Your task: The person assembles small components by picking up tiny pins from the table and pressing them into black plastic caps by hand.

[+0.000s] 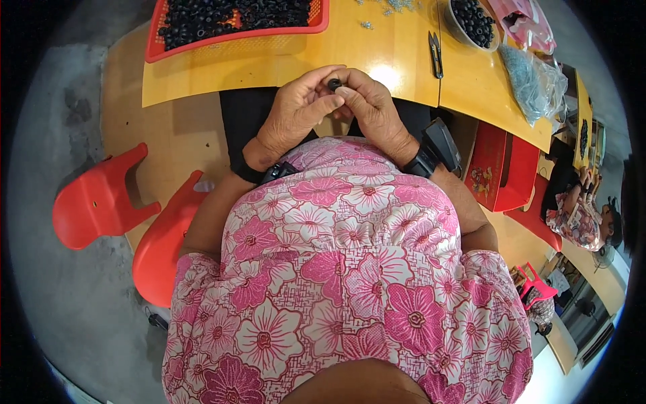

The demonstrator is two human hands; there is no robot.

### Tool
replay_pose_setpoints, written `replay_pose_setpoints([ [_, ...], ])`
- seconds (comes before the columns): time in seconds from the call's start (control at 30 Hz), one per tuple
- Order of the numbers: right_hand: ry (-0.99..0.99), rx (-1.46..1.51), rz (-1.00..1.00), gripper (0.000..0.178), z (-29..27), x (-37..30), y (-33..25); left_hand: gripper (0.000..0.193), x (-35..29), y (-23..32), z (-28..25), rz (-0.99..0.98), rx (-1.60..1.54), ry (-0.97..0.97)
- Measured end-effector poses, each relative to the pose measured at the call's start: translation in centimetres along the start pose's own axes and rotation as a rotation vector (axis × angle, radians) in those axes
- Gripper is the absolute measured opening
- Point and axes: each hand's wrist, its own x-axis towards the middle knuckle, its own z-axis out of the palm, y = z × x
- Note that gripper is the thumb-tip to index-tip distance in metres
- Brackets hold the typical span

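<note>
My left hand [301,110] and my right hand [374,111] meet in front of my body, at the near edge of the table. Between thumb and bent forefinger, my right hand pinches a small round black part [334,84] with a dark hollow in its end. The left fingers are curled in close beside that part, the thumb tip just below it. Whatever those left fingers grip is hidden behind the thumb. A red basket [239,39] full of similar black parts stands beyond my left hand.
On the yellow table [383,40] lie black-handled thread snips [436,55], small silvery pieces [367,25], a clear tub [496,42] of black parts and a plastic bag [535,84] of bluish pieces. Red chairs [101,202] stand at left. Another person [577,214] sits far right.
</note>
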Motion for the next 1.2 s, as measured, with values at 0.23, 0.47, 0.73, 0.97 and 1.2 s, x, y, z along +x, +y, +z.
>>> replay_pose_setpoints([
  [0.23,0.021,-0.259,-0.105,0.021,-0.3,-0.3,0.7,0.033,0.3,0.9,-0.1,-0.063,0.134,-0.065],
  [0.47,0.069,-0.238,-0.11,0.02,0.2,-0.1,1.1,0.037,0.1,0.0,0.0,0.02,0.203,0.001],
  [0.73,-0.012,0.418,0.154,0.023,-0.8,0.7,1.2,0.031,0.5,0.3,0.3,-0.084,0.06,0.045],
  [0.97,-0.046,0.67,0.251,0.028,-0.9,0.3,0.6,0.022,0.5,-0.5,-0.4,0.045,0.283,0.128],
  [1.2,-0.055,0.667,0.303,0.03,-1.1,0.2,0.6,0.016,0.5,-0.6,-0.3,0.093,0.379,0.195],
])
